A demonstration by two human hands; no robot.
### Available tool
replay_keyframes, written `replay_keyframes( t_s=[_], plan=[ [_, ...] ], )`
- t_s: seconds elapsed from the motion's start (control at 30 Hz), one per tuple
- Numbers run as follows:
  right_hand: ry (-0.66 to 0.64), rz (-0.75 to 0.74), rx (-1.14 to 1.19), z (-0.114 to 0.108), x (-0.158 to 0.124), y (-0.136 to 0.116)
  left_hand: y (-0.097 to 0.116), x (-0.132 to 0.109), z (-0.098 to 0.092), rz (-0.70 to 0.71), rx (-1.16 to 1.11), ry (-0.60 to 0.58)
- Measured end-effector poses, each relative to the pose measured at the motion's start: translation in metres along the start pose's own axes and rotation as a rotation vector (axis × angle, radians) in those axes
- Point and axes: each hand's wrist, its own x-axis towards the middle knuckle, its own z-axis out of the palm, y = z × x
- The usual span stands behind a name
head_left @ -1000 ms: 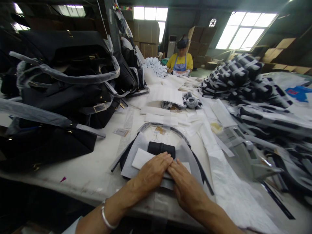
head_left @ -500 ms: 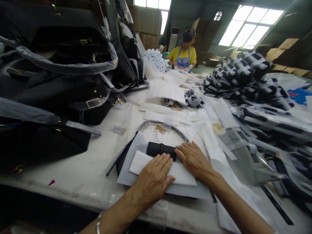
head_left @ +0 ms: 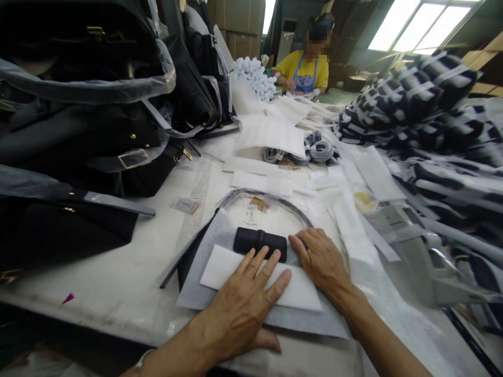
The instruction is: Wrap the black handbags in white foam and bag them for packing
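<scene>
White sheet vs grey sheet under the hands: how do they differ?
The white sheet is smaller and lies on top; the grey sheet is larger and lies beneath. The left hand rests spread on the white sheet; the black roll sits on the grey sheet. Both lie flat on the table.

Handbag factory, stacked black bags (head_left: 118, 120), cartons (head_left: 236, 21)
</scene>
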Motion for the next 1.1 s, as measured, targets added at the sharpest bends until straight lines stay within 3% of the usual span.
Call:
replay_keyframes(
  t_s=[0.2,0.37,0.57,0.67,0.83,1.1],
  plan=[
    [-0.041,0.001,0.136,0.001,0.007,0.001,0.003,-0.001,-0.003,0.001,0.046,-0.029],
    [-0.011,-0.023,0.158,-0.015,0.019,-0.02,0.0,-0.011,-0.009,0.024,0.105,0.011],
    [0.052,-0.125,0.127,-0.027,0.036,-0.057,-0.016,-0.03,-0.028,0.002,0.244,0.212],
    [0.01,-0.121,0.075,-0.015,0.035,-0.063,-0.025,-0.037,-0.023,-0.018,0.215,0.166],
    [-0.051,-0.084,0.01,0.005,0.029,-0.048,-0.024,-0.036,-0.003,-0.027,0.167,0.087],
    [-0.107,0.0,-0.15,-0.006,0.037,-0.051,-0.022,-0.033,-0.001,-0.001,0.107,0.131]
  ],
)
